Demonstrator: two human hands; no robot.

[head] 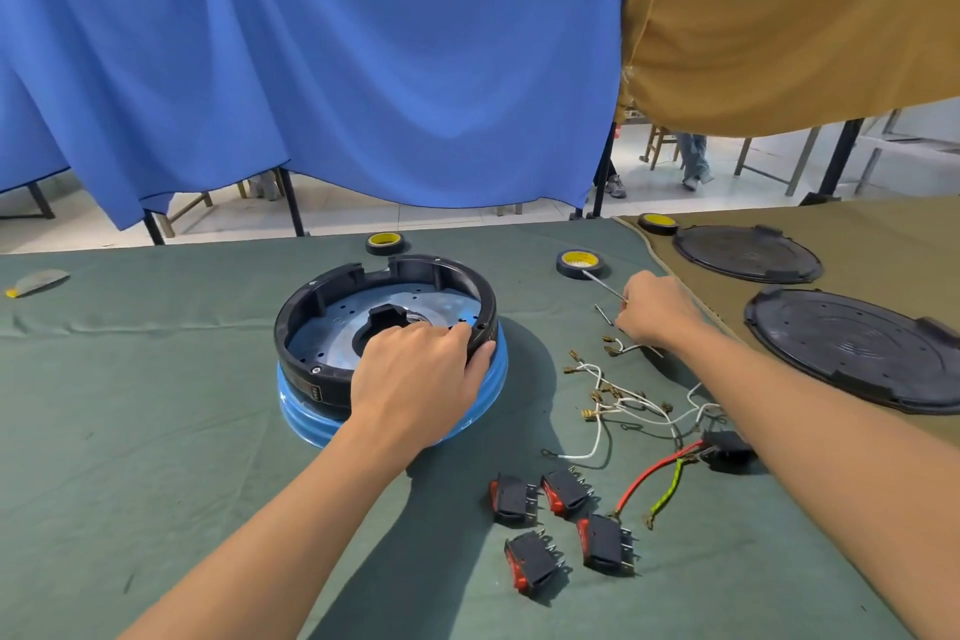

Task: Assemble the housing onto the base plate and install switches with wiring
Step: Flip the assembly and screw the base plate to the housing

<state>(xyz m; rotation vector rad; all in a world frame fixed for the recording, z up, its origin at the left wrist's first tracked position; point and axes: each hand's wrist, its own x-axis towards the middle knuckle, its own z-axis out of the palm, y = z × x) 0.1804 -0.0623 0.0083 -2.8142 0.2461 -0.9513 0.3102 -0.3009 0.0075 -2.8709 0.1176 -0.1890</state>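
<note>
head view shows the black housing (304, 312) sitting on the silver base plate (337, 335), mid-table on a blue stand (306, 413). my left hand (415, 372) grips its near right rim, fingers hooked inside and thumb outside; i'd hold it firm so the ring can't turn while fasteners go in. my right hand (657, 312) is curled round a thin metal rod (602, 282) by a tape roll (579, 265), just past the loose wires (597, 372); four switches (566, 491) lie nearer me

A single wide-angle view from the person's head looks forward and down, close over the desk (156, 431), toward a blue curtain (311, 68).
</note>
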